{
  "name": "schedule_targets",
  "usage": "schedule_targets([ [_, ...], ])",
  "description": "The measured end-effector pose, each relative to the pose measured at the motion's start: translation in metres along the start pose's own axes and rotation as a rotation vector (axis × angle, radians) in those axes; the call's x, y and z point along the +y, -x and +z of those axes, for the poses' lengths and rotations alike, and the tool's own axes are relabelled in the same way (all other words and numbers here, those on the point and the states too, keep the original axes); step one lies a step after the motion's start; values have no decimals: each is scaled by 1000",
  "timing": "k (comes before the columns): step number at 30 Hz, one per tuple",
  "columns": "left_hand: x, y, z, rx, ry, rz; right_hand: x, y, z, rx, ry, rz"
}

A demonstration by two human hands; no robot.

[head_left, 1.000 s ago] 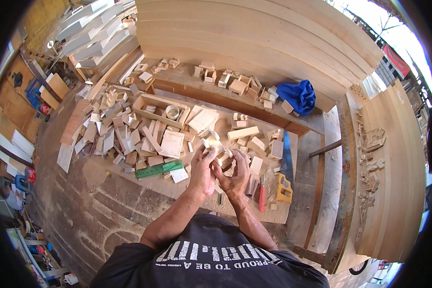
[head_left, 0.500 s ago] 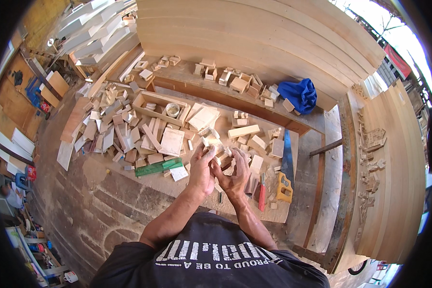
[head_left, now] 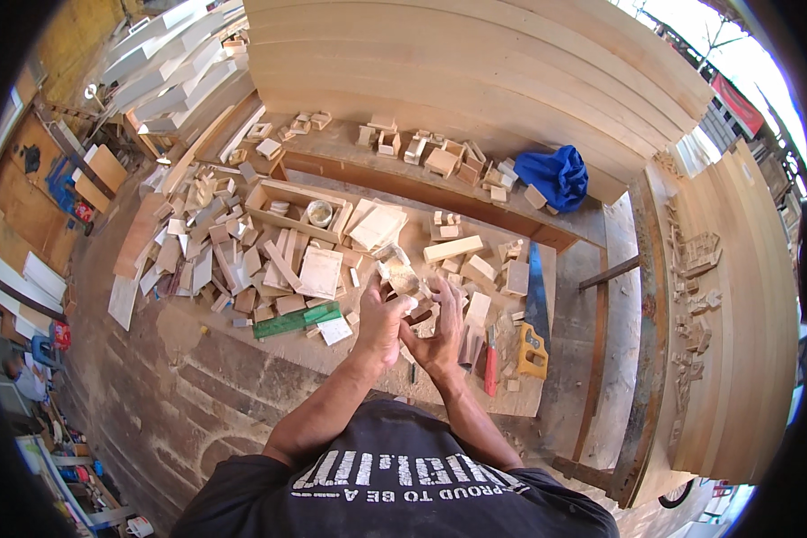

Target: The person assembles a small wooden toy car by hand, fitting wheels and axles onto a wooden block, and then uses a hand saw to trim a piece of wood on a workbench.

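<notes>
Above the work board, both hands are closed around a small pale wooden piece (head_left: 398,274), assembled from little blocks. My left hand (head_left: 385,328) grips its near left side, thumb across toward the other hand. On its right side my right hand (head_left: 439,330) has its fingers bent round the edge, partly hiding it. The piece's exact kind is too small to make out. Just right of the hands lie loose wood blocks (head_left: 477,308), a red-handled tool (head_left: 490,363) and a handsaw (head_left: 533,345) with a blue blade and yellow handle.
Offcuts (head_left: 197,260) are heaped at the left, beside an open wooden box (head_left: 287,190) holding a small tub (head_left: 320,212). A green strip (head_left: 298,320) lies nearer. Small wooden models and a blue cloth (head_left: 554,177) rest on the back bench (head_left: 332,164). Boards (head_left: 735,314) stand at the right.
Held between both hands, the wooden piece has tilted slightly, and more of its flat face shows. My right fingers have shifted a little on it. The bench items have not moved.
</notes>
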State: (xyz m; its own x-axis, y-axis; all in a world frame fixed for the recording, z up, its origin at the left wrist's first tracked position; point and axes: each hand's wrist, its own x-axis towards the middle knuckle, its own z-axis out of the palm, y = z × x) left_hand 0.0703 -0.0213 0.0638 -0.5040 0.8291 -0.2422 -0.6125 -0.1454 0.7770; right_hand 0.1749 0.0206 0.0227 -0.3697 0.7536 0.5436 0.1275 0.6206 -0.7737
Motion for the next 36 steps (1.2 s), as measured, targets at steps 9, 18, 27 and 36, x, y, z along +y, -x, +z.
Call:
schedule_targets([
  [9,1,-3,-4,-3,-77,-2,7,0,-11,-165,-889,616],
  [18,18,-1,-13,-174,-168,-136,29,5,-24,-326,-723,527],
  [27,1,1,-27,-218,-326,64,34,30,12,-188,-550,335],
  [36,-24,-67,-134,-493,-677,34,75,-13,3,-403,248,62],
])
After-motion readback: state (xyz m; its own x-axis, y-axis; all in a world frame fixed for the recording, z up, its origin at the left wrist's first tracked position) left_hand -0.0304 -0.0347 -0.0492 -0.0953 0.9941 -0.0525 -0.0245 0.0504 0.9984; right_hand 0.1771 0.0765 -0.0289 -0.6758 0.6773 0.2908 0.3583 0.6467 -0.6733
